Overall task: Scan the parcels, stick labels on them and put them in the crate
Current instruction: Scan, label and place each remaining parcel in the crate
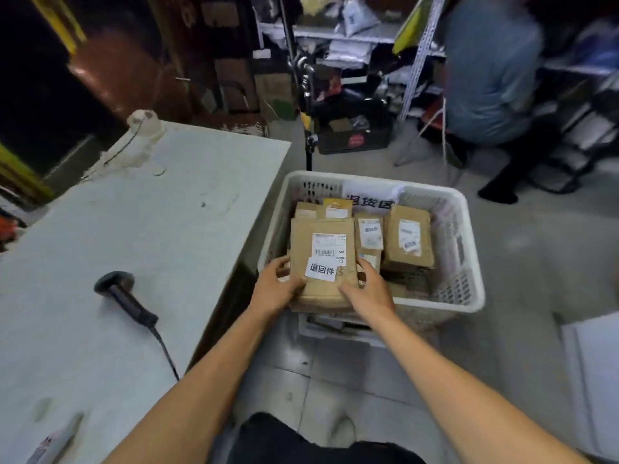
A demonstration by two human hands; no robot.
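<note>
Floor: white crate (469,262) w/ parcels; both hands (273,289) (366,291) grip top parcel (320,239).

Both hands hold a brown parcel (320,262) over the near edge of the white crate (469,262): left hand (276,289) at its left side, right hand (366,291) at its right; the parcel carries a white label (321,269); a black scanner (125,298) lies on the white table (150,229) to the left.

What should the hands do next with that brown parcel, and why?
Probably lower the parcel into the white crate and let go. Both the left hand and right hand hold it over the near rim, and it already carries its white label.
</note>
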